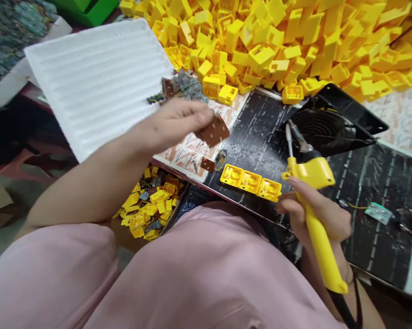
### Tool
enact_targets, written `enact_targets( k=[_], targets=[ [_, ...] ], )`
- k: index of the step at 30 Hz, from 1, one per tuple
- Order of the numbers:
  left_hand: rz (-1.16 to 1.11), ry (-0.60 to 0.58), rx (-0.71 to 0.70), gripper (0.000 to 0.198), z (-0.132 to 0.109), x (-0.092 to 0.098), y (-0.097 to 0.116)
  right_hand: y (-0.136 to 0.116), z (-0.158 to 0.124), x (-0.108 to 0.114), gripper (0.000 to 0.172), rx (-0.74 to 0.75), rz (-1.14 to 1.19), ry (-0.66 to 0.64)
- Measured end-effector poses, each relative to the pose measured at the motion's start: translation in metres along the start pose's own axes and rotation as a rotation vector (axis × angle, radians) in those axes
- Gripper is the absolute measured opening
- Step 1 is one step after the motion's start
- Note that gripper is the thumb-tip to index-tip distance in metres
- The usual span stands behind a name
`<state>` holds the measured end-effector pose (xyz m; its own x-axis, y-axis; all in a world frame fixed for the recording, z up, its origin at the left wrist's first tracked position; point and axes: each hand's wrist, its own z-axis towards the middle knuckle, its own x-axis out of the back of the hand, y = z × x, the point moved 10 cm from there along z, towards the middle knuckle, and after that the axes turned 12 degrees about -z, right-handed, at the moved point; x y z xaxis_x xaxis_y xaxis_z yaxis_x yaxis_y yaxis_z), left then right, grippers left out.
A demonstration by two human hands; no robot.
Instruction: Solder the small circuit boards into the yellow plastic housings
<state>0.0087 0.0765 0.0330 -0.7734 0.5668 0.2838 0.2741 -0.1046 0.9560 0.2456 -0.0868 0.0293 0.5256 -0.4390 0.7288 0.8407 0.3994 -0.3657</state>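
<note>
Between the fingers of my left hand point(183, 119) is a brown circuit board point(215, 131), held over the table. My right hand point(315, 208) grips a yellow soldering iron point(317, 228), tip pointing up and away from me. Three yellow plastic housings point(250, 181) lie in a row on the black work surface near the front edge, left of my right hand. Close to their left end sits a smaller brown board point(208, 164) beside a thin coil of wire point(221, 156).
Yellow housings point(261, 55) are heaped across the back. A black fan point(322, 125) stands beyond the iron's tip. White ribbed foam point(99, 77) lies at the left. Below the edge, a box holds yellow pieces point(154, 201). A wired green board point(379, 213) rests at the right.
</note>
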Motion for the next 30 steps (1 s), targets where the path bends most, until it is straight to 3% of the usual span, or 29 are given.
enact_targets(
  k=[3, 5, 7, 9, 10, 12, 15, 17, 19, 22, 26, 28, 30],
  targets=[
    [-0.376, -0.167, 0.192, 0.053, 0.013, -0.075, -0.016, -0.021, 0.013, 0.004, 0.042, 0.165, -0.025, 0.031],
    [-0.608, -0.256, 0.345, 0.044, 0.014, -0.120, -0.029, -0.027, 0.017, 0.006, 0.052, 0.186, -0.022, 0.045],
    [-0.806, -0.329, 0.493, 0.037, 0.008, -0.154, -0.041, -0.030, 0.017, 0.009, 0.057, 0.212, -0.028, 0.056],
    [-0.952, -0.356, 0.590, 0.044, 0.000, -0.173, -0.052, -0.031, 0.014, 0.018, 0.058, 0.220, -0.071, 0.132],
    [-0.995, -0.343, 0.591, 0.049, -0.002, -0.175, -0.055, -0.029, 0.012, 0.025, 0.058, 0.217, -0.106, 0.187],
    [-0.962, -0.236, 0.433, 0.055, 0.001, -0.162, -0.055, -0.027, 0.007, 0.034, 0.059, 0.206, -0.196, 0.286],
    [-0.661, -0.062, -0.021, 0.053, 0.003, -0.128, -0.024, -0.026, 0.003, 0.030, 0.054, 0.211, -0.281, 0.296],
    [-0.516, -0.001, -0.191, 0.046, -0.001, -0.120, -0.003, -0.029, 0.002, 0.022, 0.047, 0.229, -0.304, 0.262],
    [-0.544, 0.077, -0.213, 0.041, -0.001, -0.117, 0.003, -0.032, 0.001, 0.015, 0.042, 0.230, -0.330, 0.243],
    [-0.779, 0.168, -0.126, 0.035, 0.006, -0.122, -0.006, -0.036, -0.001, 0.010, 0.042, 0.212, -0.333, 0.264],
    [-1.101, 0.114, -0.006, 0.032, 0.014, -0.145, -0.018, -0.041, 0.001, 0.008, 0.041, 0.199, -0.324, 0.282],
    [-1.118, 0.091, 0.026, 0.034, 0.016, -0.143, -0.019, -0.039, 0.004, 0.009, 0.036, 0.179, -0.302, 0.264],
    [-0.958, 0.085, 0.013, 0.034, 0.016, -0.127, -0.015, -0.032, 0.004, 0.016, 0.026, 0.137, -0.257, 0.250]
  ],
)
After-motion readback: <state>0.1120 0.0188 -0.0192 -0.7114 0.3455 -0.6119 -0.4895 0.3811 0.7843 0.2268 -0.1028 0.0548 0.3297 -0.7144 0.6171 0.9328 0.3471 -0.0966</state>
